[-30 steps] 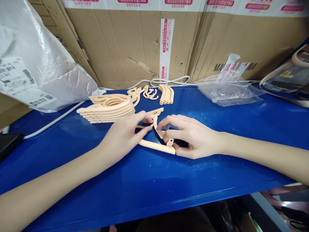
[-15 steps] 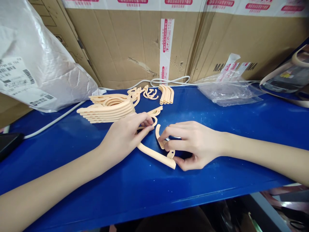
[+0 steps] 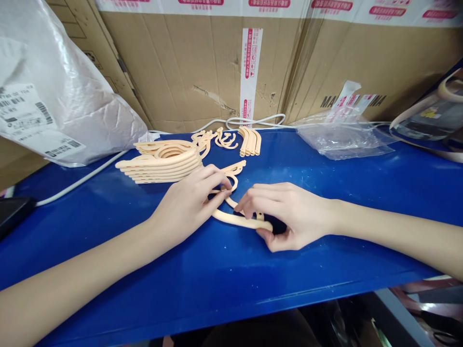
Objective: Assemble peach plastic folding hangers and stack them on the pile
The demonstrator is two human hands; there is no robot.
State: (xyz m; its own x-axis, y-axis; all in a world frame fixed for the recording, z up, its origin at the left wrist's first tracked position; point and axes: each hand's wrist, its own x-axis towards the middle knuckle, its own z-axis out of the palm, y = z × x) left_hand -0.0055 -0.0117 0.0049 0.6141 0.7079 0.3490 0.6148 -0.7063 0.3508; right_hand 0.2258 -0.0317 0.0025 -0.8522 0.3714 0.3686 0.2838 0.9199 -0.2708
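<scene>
My left hand (image 3: 197, 193) is closed, thumb and fingertips pinching the middle part of a beige plastic hanger (image 3: 235, 220). One curved arm of this hanger reaches to the right, just above the blue table. My right hand (image 3: 282, 212) grips that arm's end, thumb on the near side and fingers curled over the far side. A thinner curved strip (image 3: 233, 205) runs from the left fingertips under the right fingers. Beyond the left hand, a looped part and a flat slotted piece (image 3: 237, 167) stick out. My fingers hide the joints.
A stack of beige hanger parts (image 3: 159, 166) stands behind my left hand. Small hooks (image 3: 226, 140) and curved tubes (image 3: 249, 142) lie farther back. A silver parcel bag (image 3: 72, 106), cardboard boxes (image 3: 188, 67), a clear plastic bag (image 3: 343, 137) and a jug (image 3: 430, 118) edge the blue table (image 3: 224, 299).
The hanger arm's right end has swung up and away from me, and the thin curved strip has shifted left, towards the left fingertips. My right hand's grip has closed around the arm's end.
</scene>
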